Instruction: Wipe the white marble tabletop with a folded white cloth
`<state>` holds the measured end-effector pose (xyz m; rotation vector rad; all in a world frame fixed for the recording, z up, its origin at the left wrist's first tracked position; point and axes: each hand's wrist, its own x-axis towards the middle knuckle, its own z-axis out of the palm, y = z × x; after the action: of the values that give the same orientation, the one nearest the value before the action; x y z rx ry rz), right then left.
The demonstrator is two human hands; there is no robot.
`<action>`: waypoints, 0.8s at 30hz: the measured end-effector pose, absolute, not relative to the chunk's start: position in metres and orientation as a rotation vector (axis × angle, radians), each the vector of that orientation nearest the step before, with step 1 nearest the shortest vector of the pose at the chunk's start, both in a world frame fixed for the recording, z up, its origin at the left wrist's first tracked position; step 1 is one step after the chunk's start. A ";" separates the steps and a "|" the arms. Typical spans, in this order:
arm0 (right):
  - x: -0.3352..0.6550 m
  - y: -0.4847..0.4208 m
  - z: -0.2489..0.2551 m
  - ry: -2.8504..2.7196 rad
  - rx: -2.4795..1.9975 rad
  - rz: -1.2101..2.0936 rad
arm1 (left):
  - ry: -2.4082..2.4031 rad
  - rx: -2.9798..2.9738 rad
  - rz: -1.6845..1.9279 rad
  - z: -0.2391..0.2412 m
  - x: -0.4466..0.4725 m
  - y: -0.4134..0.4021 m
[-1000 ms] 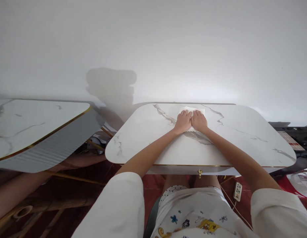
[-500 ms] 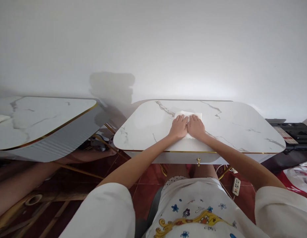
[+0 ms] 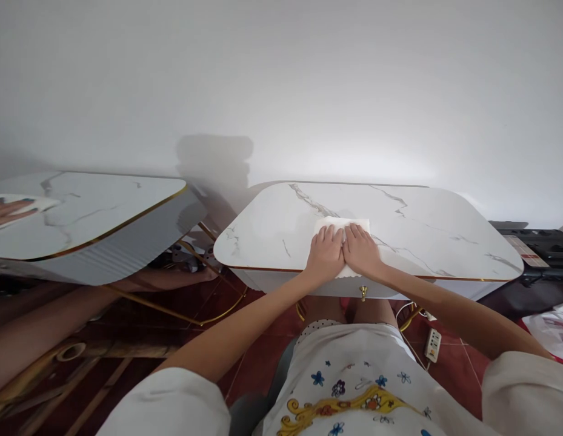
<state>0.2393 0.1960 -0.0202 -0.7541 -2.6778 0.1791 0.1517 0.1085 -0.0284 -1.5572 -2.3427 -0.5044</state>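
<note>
Head view: palms down, side by side and touching, left hand (image 3: 325, 254) and right hand (image 3: 362, 249) lie spread flat on a folded white cloth (image 3: 340, 225), gripping nothing. The cloth sits on the marble table (image 3: 445, 236), near its front edge. It looks soft and light, likely to slide on that slick top; a far corner is the place to pinch.

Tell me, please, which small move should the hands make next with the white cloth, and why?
Probably slide the white cloth away, toward the wall. Both the left hand and right hand press flat on it at the near edge of the table, so little room is left for pulling closer.
</note>
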 end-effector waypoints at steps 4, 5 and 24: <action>0.256 0.201 -0.017 -2.699 -0.772 0.186 | -2.334 -1.557 -0.520 -0.026 0.168 0.115; 0.260 0.204 -0.016 -2.708 -0.782 0.181 | -2.324 -1.573 -0.516 -0.025 0.171 0.118; 0.188 0.328 -0.012 -2.742 -0.805 0.097 | -2.357 -1.599 -0.559 -0.016 0.107 0.240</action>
<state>0.1884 0.3283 -0.0120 -0.8052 -2.7423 0.0973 0.1067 0.2401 -0.0161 -1.5988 -2.3573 -0.5585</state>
